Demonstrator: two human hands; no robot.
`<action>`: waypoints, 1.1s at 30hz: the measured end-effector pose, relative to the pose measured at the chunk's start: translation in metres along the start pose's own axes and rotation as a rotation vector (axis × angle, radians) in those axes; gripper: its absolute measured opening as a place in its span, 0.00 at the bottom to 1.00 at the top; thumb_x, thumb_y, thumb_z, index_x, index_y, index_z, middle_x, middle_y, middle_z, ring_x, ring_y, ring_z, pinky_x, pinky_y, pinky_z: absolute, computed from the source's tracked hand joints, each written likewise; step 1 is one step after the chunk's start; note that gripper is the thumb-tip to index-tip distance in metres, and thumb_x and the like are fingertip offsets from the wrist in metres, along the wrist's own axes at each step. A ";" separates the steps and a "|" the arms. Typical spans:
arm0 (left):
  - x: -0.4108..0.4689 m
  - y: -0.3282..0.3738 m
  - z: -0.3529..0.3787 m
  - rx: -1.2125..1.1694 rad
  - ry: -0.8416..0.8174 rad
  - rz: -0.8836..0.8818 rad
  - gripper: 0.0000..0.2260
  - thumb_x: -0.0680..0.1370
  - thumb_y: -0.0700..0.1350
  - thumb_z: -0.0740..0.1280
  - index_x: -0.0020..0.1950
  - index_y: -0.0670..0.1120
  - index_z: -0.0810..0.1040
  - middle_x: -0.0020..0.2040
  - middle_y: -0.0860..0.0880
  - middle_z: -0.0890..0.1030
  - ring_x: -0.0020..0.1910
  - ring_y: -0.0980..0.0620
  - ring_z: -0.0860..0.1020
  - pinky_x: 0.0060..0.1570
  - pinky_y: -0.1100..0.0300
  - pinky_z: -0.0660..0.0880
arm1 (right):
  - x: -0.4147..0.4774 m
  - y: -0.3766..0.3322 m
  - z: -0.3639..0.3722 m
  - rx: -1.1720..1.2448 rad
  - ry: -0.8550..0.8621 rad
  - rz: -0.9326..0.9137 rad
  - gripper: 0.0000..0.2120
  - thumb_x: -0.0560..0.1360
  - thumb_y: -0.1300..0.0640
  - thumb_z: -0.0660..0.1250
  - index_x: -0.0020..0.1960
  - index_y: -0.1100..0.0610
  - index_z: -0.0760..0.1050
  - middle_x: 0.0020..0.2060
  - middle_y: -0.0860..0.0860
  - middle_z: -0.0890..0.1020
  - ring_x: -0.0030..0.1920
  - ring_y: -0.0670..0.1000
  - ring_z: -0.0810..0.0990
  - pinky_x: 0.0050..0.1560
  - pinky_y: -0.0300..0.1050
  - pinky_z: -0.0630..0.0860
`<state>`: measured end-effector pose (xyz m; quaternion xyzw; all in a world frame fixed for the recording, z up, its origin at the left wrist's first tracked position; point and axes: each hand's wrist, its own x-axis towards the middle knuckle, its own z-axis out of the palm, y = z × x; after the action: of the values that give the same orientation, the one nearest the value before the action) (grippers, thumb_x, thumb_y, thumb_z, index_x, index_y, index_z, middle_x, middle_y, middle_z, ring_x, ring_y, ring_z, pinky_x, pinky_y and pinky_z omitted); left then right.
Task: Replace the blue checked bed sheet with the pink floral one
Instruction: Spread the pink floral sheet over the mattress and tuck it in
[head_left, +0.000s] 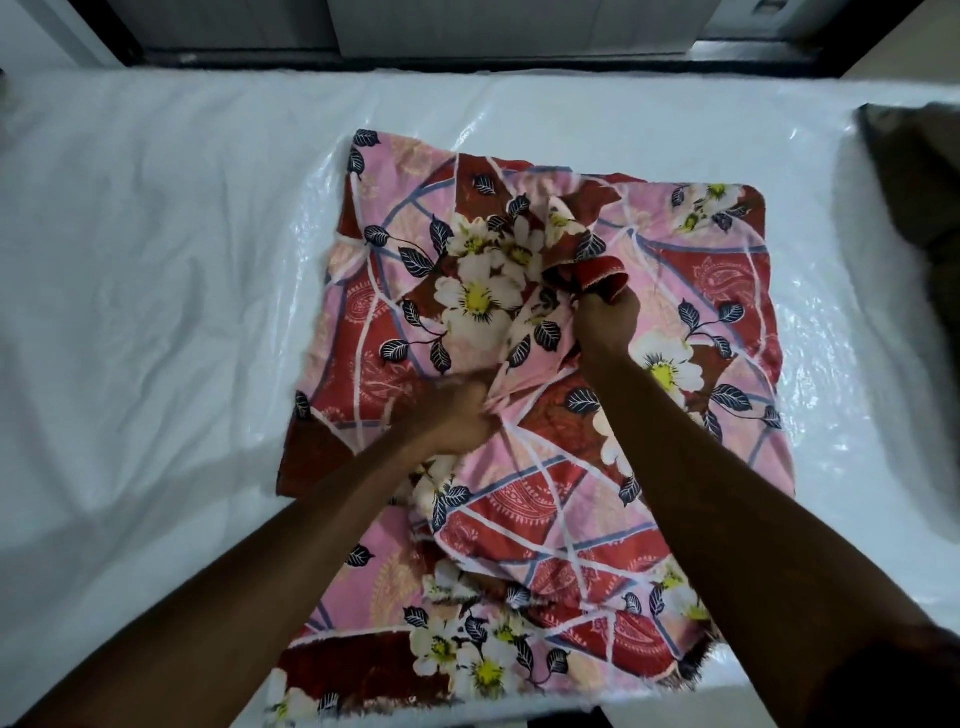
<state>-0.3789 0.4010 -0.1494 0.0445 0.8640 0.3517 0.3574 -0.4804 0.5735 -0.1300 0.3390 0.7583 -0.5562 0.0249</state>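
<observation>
The pink floral sheet (727, 291), patterned with red panels, white flowers and dark leaves, lies partly folded in the middle of the bare white mattress (156, 260). My right hand (608, 322) grips a bunched fold near the sheet's centre, its red hemmed edge sticking up above my fist. A little lower and to the left, my left hand (457, 410) pinches another fold of the same sheet; it looks blurred. No blue checked sheet is in view.
The mattress wears a shiny plastic cover (831, 364) that shows around the sheet. A dark pillow or cushion (919, 176) lies at the right edge. Beyond the bed's far side runs a dark frame (467, 57) and pale cabinet fronts.
</observation>
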 end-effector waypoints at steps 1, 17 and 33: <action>-0.006 0.008 0.005 -0.078 -0.036 0.022 0.20 0.82 0.48 0.65 0.74 0.50 0.68 0.63 0.51 0.79 0.57 0.48 0.79 0.56 0.54 0.76 | 0.000 0.003 -0.004 0.026 0.028 0.025 0.13 0.73 0.66 0.64 0.56 0.61 0.81 0.46 0.54 0.84 0.45 0.53 0.82 0.41 0.40 0.76; 0.006 0.144 0.119 -0.502 0.042 -0.036 0.20 0.80 0.43 0.60 0.73 0.50 0.72 0.69 0.50 0.78 0.67 0.49 0.75 0.65 0.56 0.71 | 0.020 0.036 -0.134 -0.502 -0.178 -0.001 0.18 0.71 0.55 0.63 0.59 0.57 0.79 0.51 0.57 0.84 0.52 0.58 0.83 0.55 0.52 0.80; 0.113 0.508 0.243 -0.573 0.067 0.353 0.09 0.74 0.56 0.72 0.51 0.54 0.81 0.48 0.54 0.85 0.48 0.54 0.82 0.51 0.54 0.79 | 0.178 -0.047 -0.513 -0.690 0.398 -0.291 0.18 0.75 0.54 0.63 0.64 0.50 0.78 0.58 0.55 0.83 0.59 0.60 0.81 0.57 0.48 0.75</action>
<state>-0.3933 0.9583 -0.0120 0.0798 0.7201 0.6382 0.2604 -0.4688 1.0948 0.0296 0.3011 0.9300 -0.1912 -0.0889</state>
